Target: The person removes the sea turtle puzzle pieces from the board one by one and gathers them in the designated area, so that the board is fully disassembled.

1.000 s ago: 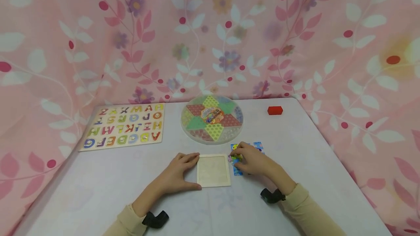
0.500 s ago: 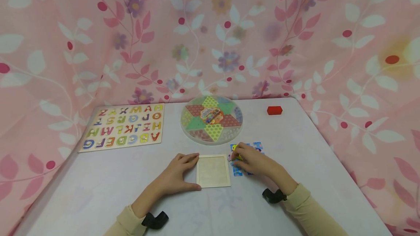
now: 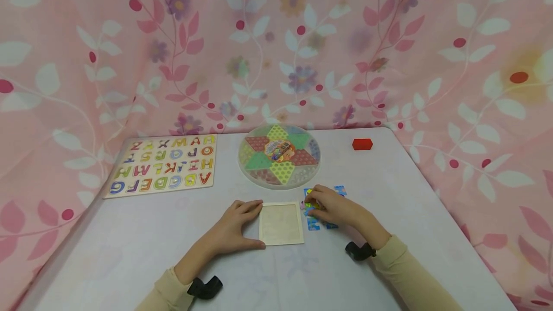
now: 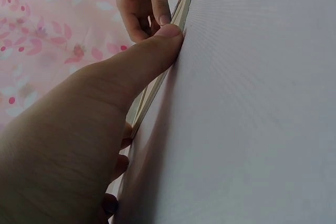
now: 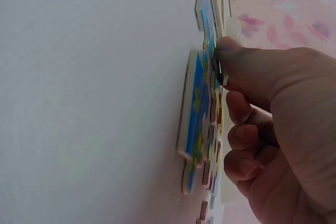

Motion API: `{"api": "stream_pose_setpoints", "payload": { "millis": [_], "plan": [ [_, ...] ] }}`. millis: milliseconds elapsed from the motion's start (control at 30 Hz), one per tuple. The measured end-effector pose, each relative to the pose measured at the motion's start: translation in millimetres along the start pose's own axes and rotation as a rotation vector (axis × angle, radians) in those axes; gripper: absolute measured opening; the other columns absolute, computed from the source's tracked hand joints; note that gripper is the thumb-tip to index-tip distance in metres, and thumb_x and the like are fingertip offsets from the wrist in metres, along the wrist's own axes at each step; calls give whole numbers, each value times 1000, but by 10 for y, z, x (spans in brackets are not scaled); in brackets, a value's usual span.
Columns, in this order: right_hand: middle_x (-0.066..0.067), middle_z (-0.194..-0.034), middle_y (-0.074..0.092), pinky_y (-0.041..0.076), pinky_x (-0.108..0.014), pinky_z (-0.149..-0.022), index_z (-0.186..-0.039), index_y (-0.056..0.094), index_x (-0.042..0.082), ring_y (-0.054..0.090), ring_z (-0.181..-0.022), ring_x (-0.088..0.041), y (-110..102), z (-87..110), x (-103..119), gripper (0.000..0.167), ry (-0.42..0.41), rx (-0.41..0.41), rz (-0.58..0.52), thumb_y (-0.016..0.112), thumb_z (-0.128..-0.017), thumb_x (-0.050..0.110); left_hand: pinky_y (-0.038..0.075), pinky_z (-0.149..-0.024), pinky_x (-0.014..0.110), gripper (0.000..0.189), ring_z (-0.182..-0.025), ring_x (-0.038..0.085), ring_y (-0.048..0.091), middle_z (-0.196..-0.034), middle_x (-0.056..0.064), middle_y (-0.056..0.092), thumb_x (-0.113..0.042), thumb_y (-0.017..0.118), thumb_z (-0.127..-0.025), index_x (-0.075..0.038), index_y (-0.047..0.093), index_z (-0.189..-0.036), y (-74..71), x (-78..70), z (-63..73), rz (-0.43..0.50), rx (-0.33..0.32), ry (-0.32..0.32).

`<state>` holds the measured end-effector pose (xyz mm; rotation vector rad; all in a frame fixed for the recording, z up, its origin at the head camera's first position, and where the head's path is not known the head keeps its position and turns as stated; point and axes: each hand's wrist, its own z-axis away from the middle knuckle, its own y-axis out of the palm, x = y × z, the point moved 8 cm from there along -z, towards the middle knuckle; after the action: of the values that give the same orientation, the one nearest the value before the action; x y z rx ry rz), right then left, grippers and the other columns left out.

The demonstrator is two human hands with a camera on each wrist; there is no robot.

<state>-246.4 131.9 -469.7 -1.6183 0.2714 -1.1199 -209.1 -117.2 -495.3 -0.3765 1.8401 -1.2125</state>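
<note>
In the head view, a square, pale wooden puzzle tray (image 3: 282, 224) with a raised rim lies on the white table. My left hand (image 3: 233, 232) holds its left side, thumb at the near corner and fingertips at the far one. The left wrist view shows that thumb (image 4: 167, 34) against the tray's edge. To the right of the tray my right hand (image 3: 334, 206) bends over a cluster of blue cartoon jigsaw pieces (image 3: 313, 224), pinching one piece (image 5: 220, 69) between thumb and fingers. Part of the cluster is hidden under this hand; more pieces (image 5: 193, 103) show edge-on in the right wrist view.
A wooden alphabet board (image 3: 162, 166) lies at the back left. Behind the tray is a round Chinese checkers board (image 3: 280, 157) in a clear case. A red block (image 3: 362, 144) sits at the back right. Pink floral cloth (image 3: 276, 61) hangs behind the table.
The fingers of my right hand have shifted slightly over the jigsaw pieces, and a blue piece now shows at the thumb. My left hand and the tray stay in place.
</note>
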Motion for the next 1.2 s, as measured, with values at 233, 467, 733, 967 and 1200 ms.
{"api": "stream_pose_setpoints", "payload": {
  "millis": [233, 467, 733, 967, 1200],
  "plan": [
    [-1, -115, 62, 55, -32, -86, -123, 73, 8, 58, -98, -14, -69, 117, -52, 31, 20, -62, -5, 77, -100, 27, 44, -107, 48, 106, -128, 20, 47, -165, 2, 47, -65, 88, -78, -6, 50, -158, -6, -16, -7, -13, -4, 25],
    [2, -113, 66, 57, -35, -88, -120, 72, 9, 60, -98, -16, -267, 487, -193, 30, 69, -199, -18, 83, -94, 20, 43, -108, 50, 106, -129, 21, 47, -165, 2, 47, -63, 88, -78, -6, 50, -158, 10, -30, -2, 9, 5, 14],
    [9, -97, 63, 49, -25, -73, -112, 75, 12, 52, -86, -7, -219, 1108, -436, 24, 130, -336, -44, 85, -91, 14, 43, -108, 52, 106, -131, 23, 47, -164, 3, 47, -64, 88, -78, -5, 50, -158, 29, -40, 7, 5, 17, 14],
    [6, -112, 67, 49, -24, -75, -115, 77, 16, 54, -90, -8, -127, 1266, -509, 25, 156, -418, -61, 85, -92, 15, 44, -108, 50, 105, -130, 24, 48, -164, 4, 48, -57, 92, -76, -4, 51, -157, -36, -42, -14, 1, -17, 31],
    [1, -110, 67, 44, -23, -71, -117, 78, 11, 50, -86, -7, -109, 1228, -497, 27, 155, -460, -24, 85, -91, 12, 44, -107, 50, 105, -130, 23, 47, -164, 3, 47, -58, 91, -77, -5, 51, -157, -30, -35, 2, 8, -14, 25]
  ]
}}
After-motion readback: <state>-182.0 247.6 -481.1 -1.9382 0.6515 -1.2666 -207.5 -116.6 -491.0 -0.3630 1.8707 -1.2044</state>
